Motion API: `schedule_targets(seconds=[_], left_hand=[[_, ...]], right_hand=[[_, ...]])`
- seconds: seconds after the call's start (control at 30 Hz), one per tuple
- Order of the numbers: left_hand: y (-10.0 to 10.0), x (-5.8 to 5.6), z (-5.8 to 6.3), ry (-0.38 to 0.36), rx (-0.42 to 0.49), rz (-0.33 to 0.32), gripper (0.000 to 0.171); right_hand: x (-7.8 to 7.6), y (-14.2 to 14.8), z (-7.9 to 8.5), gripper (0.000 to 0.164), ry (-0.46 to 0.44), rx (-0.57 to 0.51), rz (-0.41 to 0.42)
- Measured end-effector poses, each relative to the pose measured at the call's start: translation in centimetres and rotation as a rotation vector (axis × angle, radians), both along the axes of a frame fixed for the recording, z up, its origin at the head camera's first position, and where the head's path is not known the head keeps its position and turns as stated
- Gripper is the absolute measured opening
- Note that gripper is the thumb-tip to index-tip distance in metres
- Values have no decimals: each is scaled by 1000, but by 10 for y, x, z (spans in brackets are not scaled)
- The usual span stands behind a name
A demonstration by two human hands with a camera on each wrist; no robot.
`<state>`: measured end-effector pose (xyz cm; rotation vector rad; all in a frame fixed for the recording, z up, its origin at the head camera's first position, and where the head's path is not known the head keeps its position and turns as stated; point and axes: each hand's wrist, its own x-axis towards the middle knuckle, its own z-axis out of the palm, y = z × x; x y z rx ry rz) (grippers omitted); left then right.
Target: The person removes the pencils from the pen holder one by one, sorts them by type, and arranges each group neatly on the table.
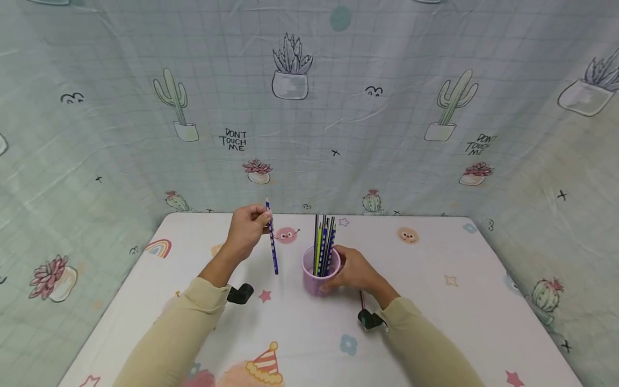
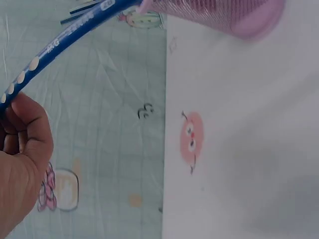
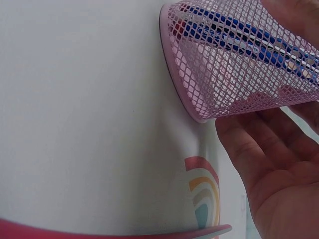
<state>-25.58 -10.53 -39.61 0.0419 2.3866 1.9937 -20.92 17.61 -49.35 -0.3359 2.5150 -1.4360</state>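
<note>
My left hand (image 1: 245, 230) pinches a blue pencil (image 1: 273, 247) with white dots between thumb and fingers. The pencil stands nearly upright, sharpened tip at the top, to the left of a pink mesh pencil cup (image 1: 313, 284). Around the cup's right side curls my right hand (image 1: 359, 269), thumb toward the front. Several pencils (image 1: 319, 250), blue dotted, dark striped and yellow-green, stand in the cup. In the right wrist view, blue pencils (image 3: 234, 37) show through the mesh (image 3: 224, 74). The left wrist view shows the held pencil (image 2: 55, 47) close up.
A thin red stick (image 1: 361, 300) shows near my right wrist. The white table (image 1: 425, 269) bears printed stars, flowers and faces. Behind it and at both sides hangs a pale cloth (image 1: 338, 123) printed with cacti. Dark wrist cameras (image 1: 240, 294) sit below both hands.
</note>
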Motion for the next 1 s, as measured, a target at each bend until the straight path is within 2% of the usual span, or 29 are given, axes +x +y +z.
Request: schedule_targets(seconds=[0.2, 0.43, 0.7, 1.0], left_hand=[[-24, 0, -6, -81, -129, 17, 26], [-51, 5, -23, -153, -249, 3, 30], [-74, 14, -39, -189, -273, -23, 32], [-89, 18, -52, -243, -305, -24, 31]], right_hand=[[-1, 2, 0, 90, 21, 16, -5], [0, 2, 1, 88, 12, -10, 13], [2, 0, 0, 89, 3, -3, 2], [1, -1, 2, 91, -5, -5, 3]])
